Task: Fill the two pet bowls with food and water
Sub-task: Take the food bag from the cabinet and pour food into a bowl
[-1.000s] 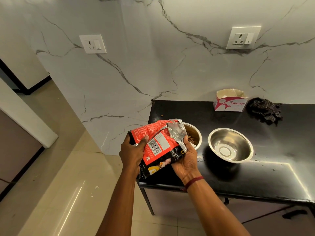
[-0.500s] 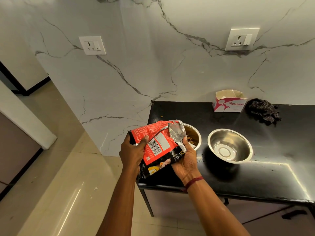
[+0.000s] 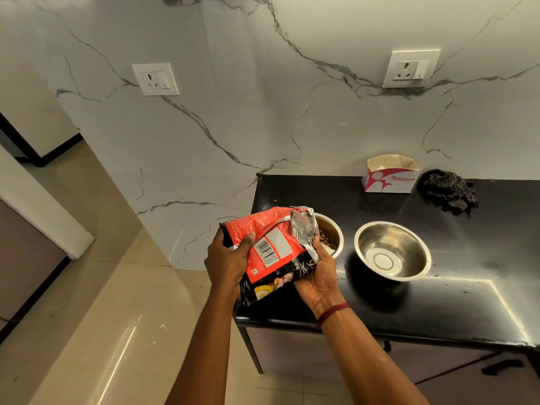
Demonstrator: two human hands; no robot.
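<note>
Two-handed, I'm holding the bag by the kibble bowl at the bench edge, left hand wrapping its base, right hand curling under its mouth, judging it soft, light, slippery.

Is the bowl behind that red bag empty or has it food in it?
It has food: brown kibble shows inside the bowl, just past the red bag. How full cannot be told; the bag hides part.
</note>
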